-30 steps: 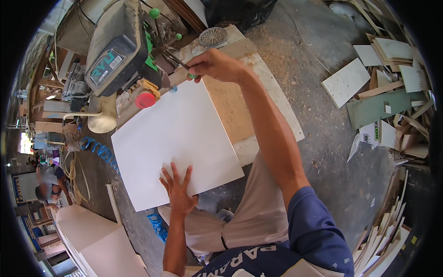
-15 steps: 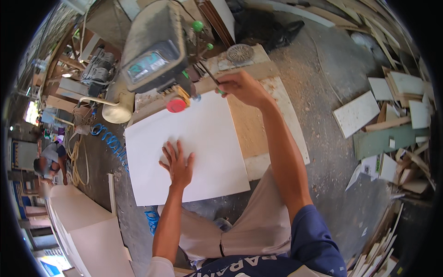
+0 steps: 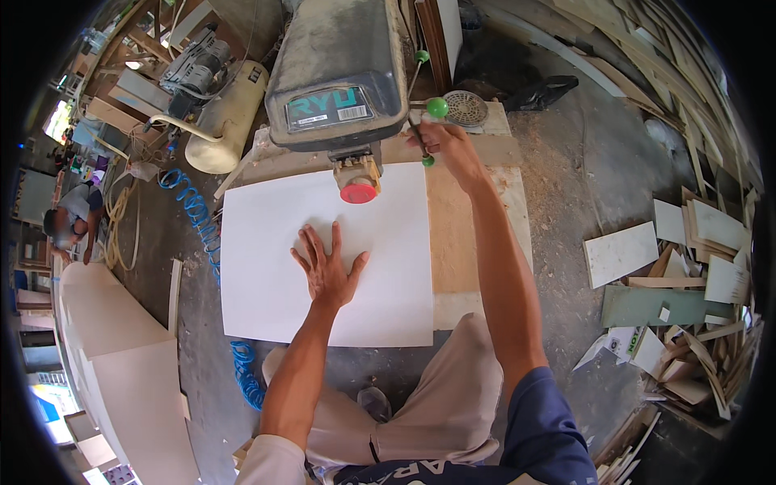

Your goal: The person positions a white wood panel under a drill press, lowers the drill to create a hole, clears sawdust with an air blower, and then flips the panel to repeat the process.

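My left hand [image 3: 327,267] lies flat with fingers spread on a large white board [image 3: 267,259] that rests on a wooden bench [image 3: 473,234]. My right hand [image 3: 444,144] is closed around a feed handle with green knobs [image 3: 436,107] on a grey drill press [image 3: 339,69]. The press head hangs over the board's far edge, and a red round cutter [image 3: 358,192] at its spindle sits just above the white surface.
A cream air compressor tank [image 3: 230,121] and a blue coiled hose [image 3: 194,210] are at the left. Another person [image 3: 69,222] bends over at the far left. White panels [image 3: 121,364] lean at lower left. Offcut boards [image 3: 687,267] litter the floor at right.
The view has shifted so the drill press looms closer. My left hand slid farther up the board toward the spindle, and my right hand stayed on the feed handle.
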Tool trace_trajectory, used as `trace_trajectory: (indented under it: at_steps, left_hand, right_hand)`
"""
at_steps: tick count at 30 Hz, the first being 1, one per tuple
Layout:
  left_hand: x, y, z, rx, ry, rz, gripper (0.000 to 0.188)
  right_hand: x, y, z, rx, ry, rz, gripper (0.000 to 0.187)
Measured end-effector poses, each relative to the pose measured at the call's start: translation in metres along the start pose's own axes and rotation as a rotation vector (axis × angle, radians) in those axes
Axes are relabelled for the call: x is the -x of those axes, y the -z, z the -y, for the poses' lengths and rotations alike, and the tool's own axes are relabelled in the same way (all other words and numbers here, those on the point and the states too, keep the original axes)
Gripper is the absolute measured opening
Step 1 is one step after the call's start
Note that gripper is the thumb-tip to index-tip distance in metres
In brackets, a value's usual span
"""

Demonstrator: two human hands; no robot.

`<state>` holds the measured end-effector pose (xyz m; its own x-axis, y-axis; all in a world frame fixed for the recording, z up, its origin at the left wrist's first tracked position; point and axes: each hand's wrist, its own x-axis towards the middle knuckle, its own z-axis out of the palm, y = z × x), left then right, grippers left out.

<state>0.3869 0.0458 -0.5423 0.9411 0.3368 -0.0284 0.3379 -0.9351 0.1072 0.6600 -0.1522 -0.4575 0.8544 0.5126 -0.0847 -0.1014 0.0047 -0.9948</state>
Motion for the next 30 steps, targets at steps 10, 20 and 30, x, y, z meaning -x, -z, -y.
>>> trace_trajectory:
  at_steps: [10,20,30]
  left_hand:
    - [-0.004,-0.018,-0.012,0.056,-0.106,0.000,0.073]
    - [-0.003,0.004,-0.048,0.009,0.057,0.120,0.089]
    - [-0.003,0.008,-0.054,-0.011,0.112,0.161,0.091]
  right_hand:
    - [-0.021,-0.025,0.072,-0.249,0.083,-0.049,0.056]
    - [-0.012,-0.028,0.128,-0.564,0.304,-0.207,0.036]
    - [-0.019,-0.032,0.118,-0.367,0.374,-0.192,0.031]
